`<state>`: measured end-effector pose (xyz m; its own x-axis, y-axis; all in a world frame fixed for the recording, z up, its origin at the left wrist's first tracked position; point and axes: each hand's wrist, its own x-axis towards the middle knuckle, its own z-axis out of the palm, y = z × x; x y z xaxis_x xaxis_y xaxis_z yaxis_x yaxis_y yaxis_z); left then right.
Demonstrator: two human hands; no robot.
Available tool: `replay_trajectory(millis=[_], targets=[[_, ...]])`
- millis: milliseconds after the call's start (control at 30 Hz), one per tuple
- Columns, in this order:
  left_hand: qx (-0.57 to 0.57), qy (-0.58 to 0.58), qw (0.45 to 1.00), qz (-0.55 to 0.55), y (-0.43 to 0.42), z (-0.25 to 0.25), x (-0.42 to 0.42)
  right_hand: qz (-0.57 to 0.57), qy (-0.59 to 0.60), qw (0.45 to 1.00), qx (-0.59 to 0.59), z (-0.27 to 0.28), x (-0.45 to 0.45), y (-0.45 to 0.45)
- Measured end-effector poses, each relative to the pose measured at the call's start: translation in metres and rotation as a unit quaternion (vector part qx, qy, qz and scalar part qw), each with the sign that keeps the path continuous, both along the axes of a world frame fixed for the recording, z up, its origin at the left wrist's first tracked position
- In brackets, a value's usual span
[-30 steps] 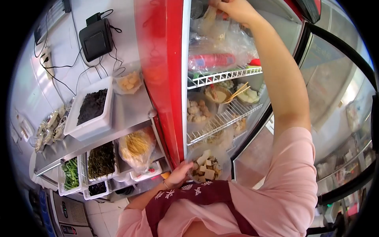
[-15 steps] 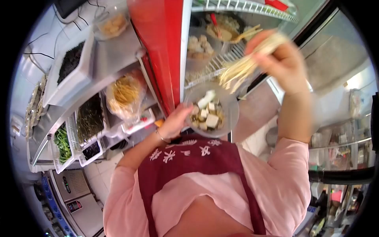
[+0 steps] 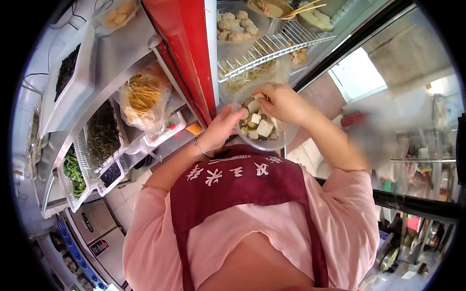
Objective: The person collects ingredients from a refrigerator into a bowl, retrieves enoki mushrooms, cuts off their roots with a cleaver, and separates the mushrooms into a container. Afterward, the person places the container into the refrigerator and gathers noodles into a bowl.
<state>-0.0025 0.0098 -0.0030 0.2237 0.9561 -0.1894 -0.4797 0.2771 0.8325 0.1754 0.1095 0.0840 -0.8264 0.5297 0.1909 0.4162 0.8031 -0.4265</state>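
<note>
My left hand [image 3: 224, 127] grips the rim of a clear plastic bowl [image 3: 266, 145] from the left, thumb over the edge. White tofu cubes [image 3: 264, 128] and darker pieces lie inside the bowl. My right hand [image 3: 280, 102] is lowered over the bowl's far right side, its fingers curled together. A pale bit shows at its fingertips; what else is inside the grasp is hidden by the hand. Some pale strips [image 3: 278, 125] seem to lie under it in the bowl. The bowl is held just in front of my maroon apron [image 3: 238, 186].
Ahead is an open fridge with a wire shelf [image 3: 276, 56], a bowl of meatball-like lumps [image 3: 237, 26] and bean sprouts [image 3: 250, 75]. A glass door [image 3: 407, 53] stands at right. Left, a counter holds a bag of yellow noodles [image 3: 143, 94] and baskets of greens [image 3: 75, 174].
My right hand has come down and left from above the shelf into the bowl. The bundle of pale strips it held is no longer visible in it. My left hand still holds the bowl.
</note>
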Motion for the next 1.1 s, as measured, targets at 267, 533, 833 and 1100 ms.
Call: replay_trajectory(millis=[267, 533, 833, 1100], targets=[[-0.016, 0.017, 1.0, 0.001, -0.002, 0.0, 0.0, -0.062, 0.008, 0.994, -0.085, -0.027, -0.012, -0.013], [-0.034, 0.012, 0.999, 0.001, -0.004, -0.003, -0.003, -0.029, -0.021, 0.988, -0.147, -0.015, -0.013, -0.017], [-0.072, 0.061, 0.995, -0.014, 0.0, -0.015, -0.007, 0.005, 0.079, 0.995, -0.064, -0.046, -0.003, -0.014], [-0.083, 0.046, 0.995, 0.031, 0.006, -0.027, 0.001, -0.034, 0.07, 0.996, -0.052, -0.067, -0.003, 0.002]])
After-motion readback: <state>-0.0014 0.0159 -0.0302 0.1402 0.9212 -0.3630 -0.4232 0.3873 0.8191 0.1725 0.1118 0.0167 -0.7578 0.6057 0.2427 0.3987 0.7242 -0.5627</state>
